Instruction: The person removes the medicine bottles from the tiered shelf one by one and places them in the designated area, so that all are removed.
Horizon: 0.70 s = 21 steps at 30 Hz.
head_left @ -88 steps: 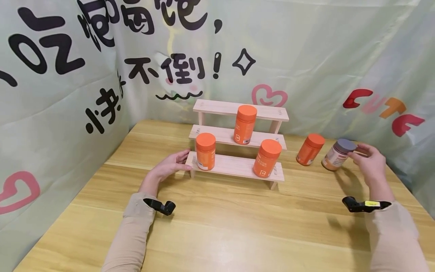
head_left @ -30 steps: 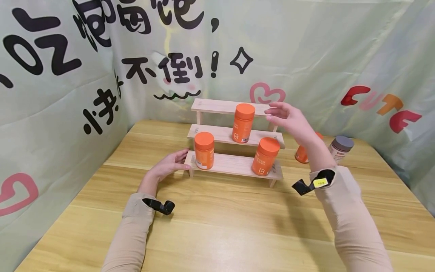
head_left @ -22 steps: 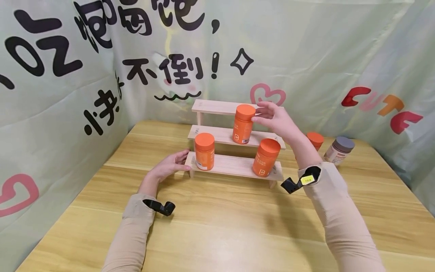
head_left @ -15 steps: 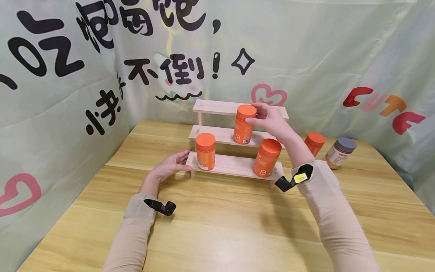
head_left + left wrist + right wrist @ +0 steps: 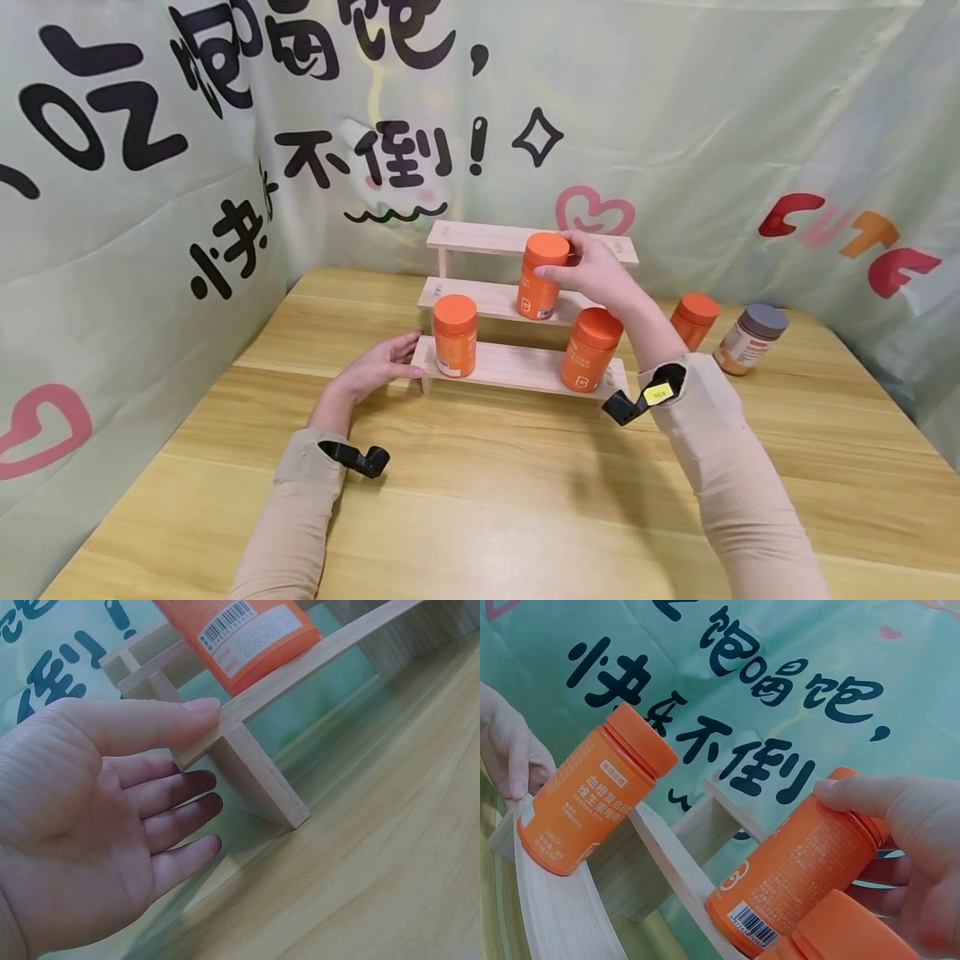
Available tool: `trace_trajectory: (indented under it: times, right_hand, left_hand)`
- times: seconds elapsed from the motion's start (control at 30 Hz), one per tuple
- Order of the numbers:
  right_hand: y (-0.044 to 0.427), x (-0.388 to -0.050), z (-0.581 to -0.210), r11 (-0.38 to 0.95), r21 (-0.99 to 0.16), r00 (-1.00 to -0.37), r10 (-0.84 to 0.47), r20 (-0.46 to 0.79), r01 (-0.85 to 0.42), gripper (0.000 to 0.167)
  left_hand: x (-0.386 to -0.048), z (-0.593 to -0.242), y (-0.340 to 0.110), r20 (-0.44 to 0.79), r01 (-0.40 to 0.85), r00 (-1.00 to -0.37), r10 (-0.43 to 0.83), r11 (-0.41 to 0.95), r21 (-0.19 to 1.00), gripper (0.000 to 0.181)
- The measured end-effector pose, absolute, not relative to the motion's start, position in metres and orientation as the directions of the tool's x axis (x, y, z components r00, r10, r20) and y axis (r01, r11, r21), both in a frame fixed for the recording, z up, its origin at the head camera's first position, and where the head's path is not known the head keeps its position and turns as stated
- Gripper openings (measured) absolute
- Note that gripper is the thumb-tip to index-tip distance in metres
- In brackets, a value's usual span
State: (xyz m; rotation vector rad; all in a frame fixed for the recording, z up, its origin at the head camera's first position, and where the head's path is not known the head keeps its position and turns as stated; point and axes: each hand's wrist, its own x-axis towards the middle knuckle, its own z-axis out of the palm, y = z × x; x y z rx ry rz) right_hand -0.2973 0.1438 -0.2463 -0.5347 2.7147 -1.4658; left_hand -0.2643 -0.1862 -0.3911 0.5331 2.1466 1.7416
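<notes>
A three-tier wooden display rack [image 5: 517, 365] stands on the table. My left hand [image 5: 371, 367] holds the left end of its lowest board, thumb on top and fingers beneath, as the left wrist view shows. On the middle tier stands an orange supplement jar [image 5: 536, 296]. My right hand [image 5: 600, 271] grips this jar near its lid, thumb at the front and fingers behind; the fingertips are partly hidden. Two similar jars are on the lowest tier: a left jar [image 5: 454, 343] and a right jar [image 5: 588, 362], which stands below my right wrist.
Right of the rack stand another orange jar [image 5: 693, 321], partly behind my right forearm, and a grey-lidded jar [image 5: 750, 340]. A printed cloth backdrop [image 5: 675, 108] hangs behind and to the left of the wooden table [image 5: 480, 500].
My right hand has left the grey-lidded jar, moved left over the rack and taken hold of the middle-tier jar. My left hand has stayed at the rack's end.
</notes>
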Motion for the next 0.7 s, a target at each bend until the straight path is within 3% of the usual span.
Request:
trace_trajectory:
  times: [0.7]
  right_hand:
    - [0.189,-0.283,-0.242,0.516,-0.815,-0.962,-0.205,0.181,-0.263,0.06]
  left_hand:
    - [-0.265,-0.393,-0.187,-0.002,0.101,-0.87,0.493,0.181,0.978,0.08]
